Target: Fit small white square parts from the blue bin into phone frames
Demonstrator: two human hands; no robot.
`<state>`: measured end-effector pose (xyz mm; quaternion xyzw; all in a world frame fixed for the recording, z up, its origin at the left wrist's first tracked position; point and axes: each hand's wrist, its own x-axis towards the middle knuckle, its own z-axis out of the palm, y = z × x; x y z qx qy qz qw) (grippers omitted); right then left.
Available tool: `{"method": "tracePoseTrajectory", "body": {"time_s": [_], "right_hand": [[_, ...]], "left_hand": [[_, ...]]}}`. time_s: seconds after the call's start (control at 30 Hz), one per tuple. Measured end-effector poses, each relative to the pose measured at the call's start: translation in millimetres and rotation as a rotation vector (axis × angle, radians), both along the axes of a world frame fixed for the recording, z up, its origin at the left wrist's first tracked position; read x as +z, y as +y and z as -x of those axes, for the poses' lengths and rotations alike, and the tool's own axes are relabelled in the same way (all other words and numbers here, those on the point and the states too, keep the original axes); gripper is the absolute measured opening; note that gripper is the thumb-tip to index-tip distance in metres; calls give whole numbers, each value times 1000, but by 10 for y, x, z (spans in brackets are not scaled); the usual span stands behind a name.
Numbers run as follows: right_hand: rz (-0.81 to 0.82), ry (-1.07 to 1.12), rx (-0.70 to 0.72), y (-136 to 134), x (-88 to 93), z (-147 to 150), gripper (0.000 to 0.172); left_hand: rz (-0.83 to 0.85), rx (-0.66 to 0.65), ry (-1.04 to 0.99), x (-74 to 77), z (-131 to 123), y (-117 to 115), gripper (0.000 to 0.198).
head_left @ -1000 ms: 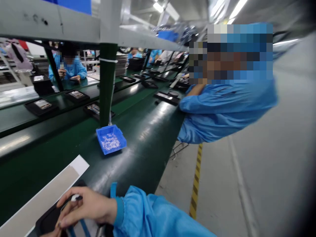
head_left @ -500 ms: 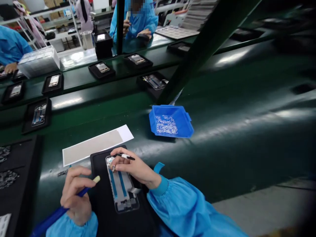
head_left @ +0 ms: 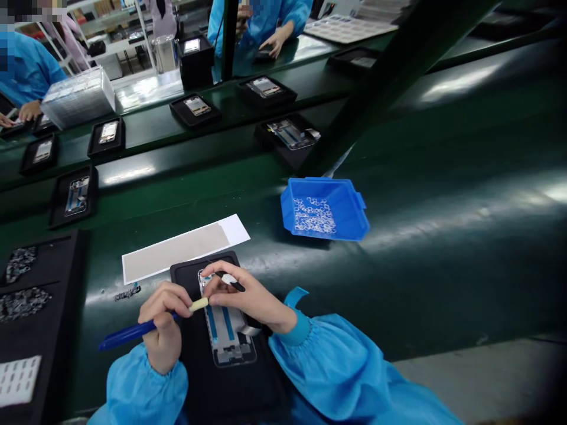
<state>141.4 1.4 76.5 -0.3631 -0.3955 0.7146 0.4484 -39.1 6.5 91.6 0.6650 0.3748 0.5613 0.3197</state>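
**Both hands at the phone frame, near edge of the worktop**

Your left hand [head_left: 165,323] was closed tight around a blue stick [head_left: 128,334], fingers curled on the shaft. Its cream tip [head_left: 199,304] pointed right and sat at the fingertips of your right hand [head_left: 250,300]; touching or just short of them, could not tell. Your right hand was bent down, its fingertips drawn together on the far end of the phone frame [head_left: 230,336]. A small black-and-white tool [head_left: 231,282] was tucked between thumb and forefinger, black point to the right. Whether the fingertips also pinched a small part was hidden.

The phone frame lay flat in a black tray [head_left: 191,348] at the near edge of the worktop [head_left: 420,248]. It ran lengthwise away from you, with two blue strips down its middle.

Around it:
- A white sheet [head_left: 177,255] with a grey patch lay just past the tray's far edge, slanted.
- A blue bin [head_left: 349,212] sat farther right, well apart from the tray, with small silvery parts [head_left: 314,215] in it.
- A larger black tray [head_left: 66,330] lay at the left edge, holding heaps of small dark parts [head_left: 22,301].
- A small dark scrap [head_left: 127,292] lay between that tray and the sheet.

Beyond the worktop's far edge, black carriers [head_left: 75,195] with frames in them sat in rows on the green belts. A dark green post [head_left: 398,65] slanted across the upper right. Across the line a co-worker's blue sleeve [head_left: 290,18] showed, with the hand resting on the far bench. A stack of clear trays [head_left: 77,97] stood at far left.
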Motion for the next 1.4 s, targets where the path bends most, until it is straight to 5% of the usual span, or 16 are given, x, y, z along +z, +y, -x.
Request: {"method": "tracePoseTrajectory", "body": {"time_s": [0.23, 0.47, 0.73, 1.0, 1.27, 1.4], "right_hand": [[-68, 108, -77, -1, -39, 0, 41], [-197, 32, -115, -18, 11, 3, 37], [-300, 44, -81, -15, 16, -25, 38], [-365, 62, -113, -56, -2, 10, 33], [-528, -309, -366, -141, 40, 15, 25], [-533, -576, -689, -103, 91, -465, 22]], "left_hand": [[463, -189, -78, 145, 181, -23, 22], [641, -261, -187, 148, 221, -9, 18], [680, -363, -289, 128, 216, 41, 15], [603, -327, -283, 109, 152, 32, 14], [441, -80, -123, 3, 155, 8, 16], [352, 58, -16, -4, 84, 40, 24]]}}
